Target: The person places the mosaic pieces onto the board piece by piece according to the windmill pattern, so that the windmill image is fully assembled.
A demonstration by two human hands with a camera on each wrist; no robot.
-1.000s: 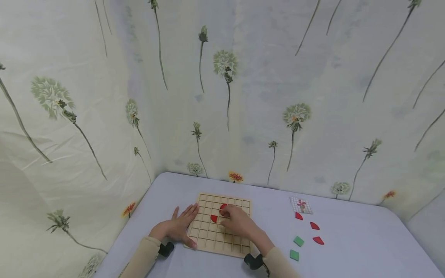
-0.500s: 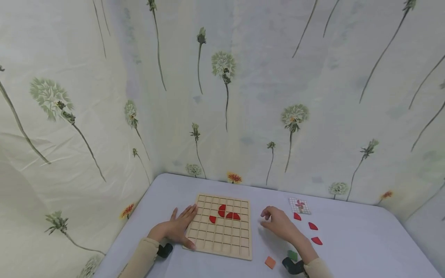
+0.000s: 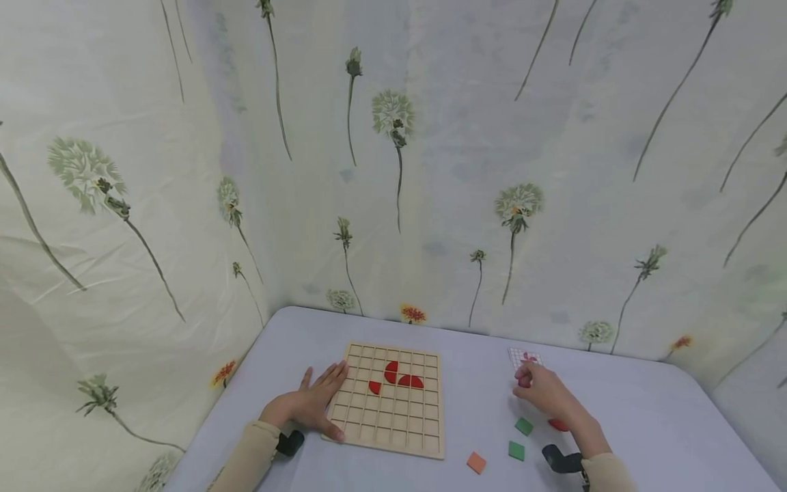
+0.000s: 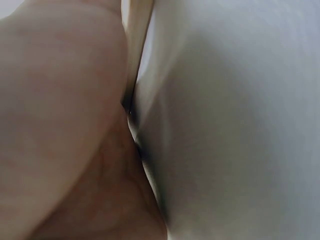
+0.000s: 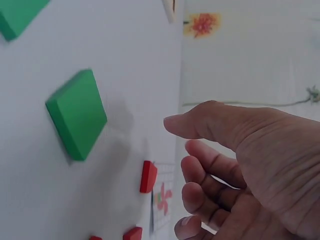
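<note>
A pale wooden grid board [image 3: 393, 427] lies on the table with red quarter-round pieces in its cells: a pair [image 3: 391, 372] forming an upright half circle, another pair [image 3: 410, 381] side by side, and a single piece [image 3: 374, 387]. My left hand [image 3: 310, 403] rests on the board's left edge, fingers straight and thumb spread. Over at the right, my right hand [image 3: 544, 391] hovers by a small pattern card [image 3: 516, 354]. Its thumb and fingers stand apart in the right wrist view, above a red quarter piece [image 5: 148, 177] beside the card. The left wrist view shows mostly palm [image 4: 60, 110].
Green square tiles [image 3: 524, 426] lie right of the board, with an orange square tile [image 3: 476, 462] nearer me. Another red piece [image 3: 558, 425] is partly hidden under my right forearm. Floral cloth [image 3: 443, 171] hangs behind the white table [image 3: 664, 424].
My right hand has left the red pieces on the board and moved right, to the loose red piece by the card. The orange tile came into view. My left hand stayed put.
</note>
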